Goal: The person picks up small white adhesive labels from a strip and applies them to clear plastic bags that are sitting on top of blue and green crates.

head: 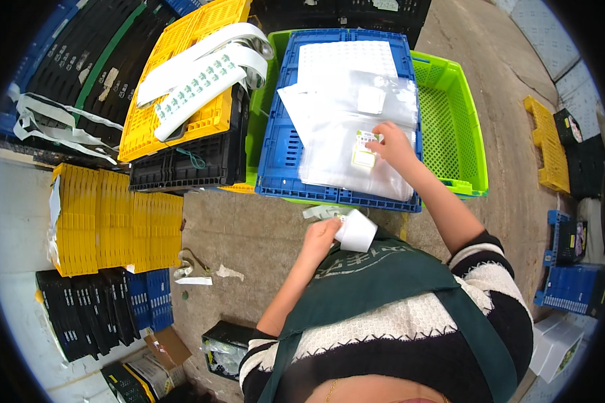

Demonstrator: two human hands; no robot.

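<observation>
My left hand is closed on a roll of labels in front of the dark green apron. Over the stack of clear plastic bags, my right hand has its fingertips at a printed label on the top bag; whether they pinch it or press it cannot be told. Farther back, a blank-looking white label is on another clear bag. The bags and white sheets lie on an upturned or folded blue plastic crate, which rests across a green crate.
The bright green crate extends to the right. At left, strips of green-printed labels lie on a yellow crate above a black one. Stacked yellow crates and black crates stand along the left wall. Paper scraps lie on the floor.
</observation>
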